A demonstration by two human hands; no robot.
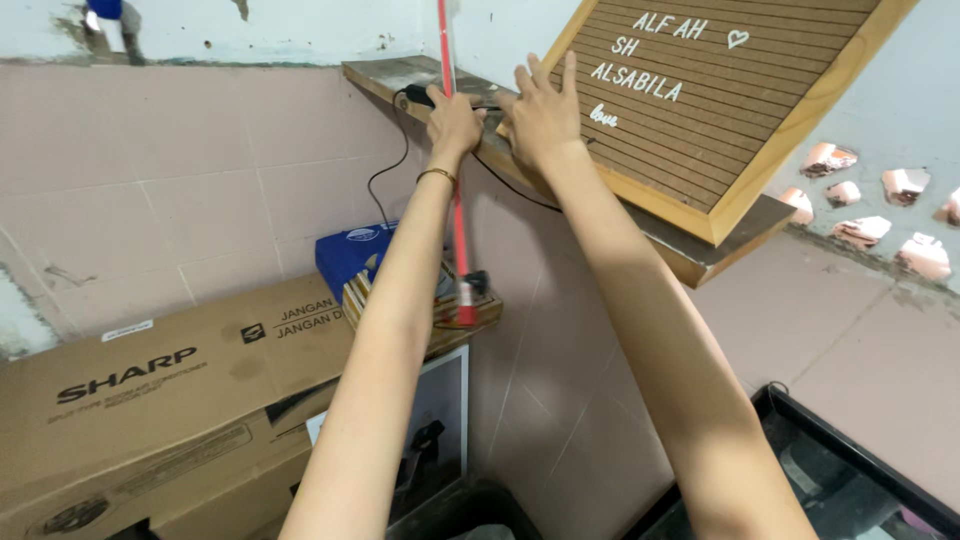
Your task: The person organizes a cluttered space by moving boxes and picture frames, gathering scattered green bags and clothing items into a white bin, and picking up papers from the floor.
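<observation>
At the far left a big cardboard box is lying under the tiled wall, and a blue box is sitting behind it. The left hand is reaching up to the shelf and its fingers are closing around a small black object with a black cable hanging down from it; I cannot tell how firmly they are clamping it. A red rod is standing upright just behind this hand, its foot resting on a wooden box below. If the hand is pulling the object, the cable may be catching the rod and tipping it over. The right hand is pressing flat on the lower corner of the letter board, fingers spread apart. The board is leaning tilted on the narrow shelf, so a push could be sliding it off the edge toward the dark tank at the lower right.
</observation>
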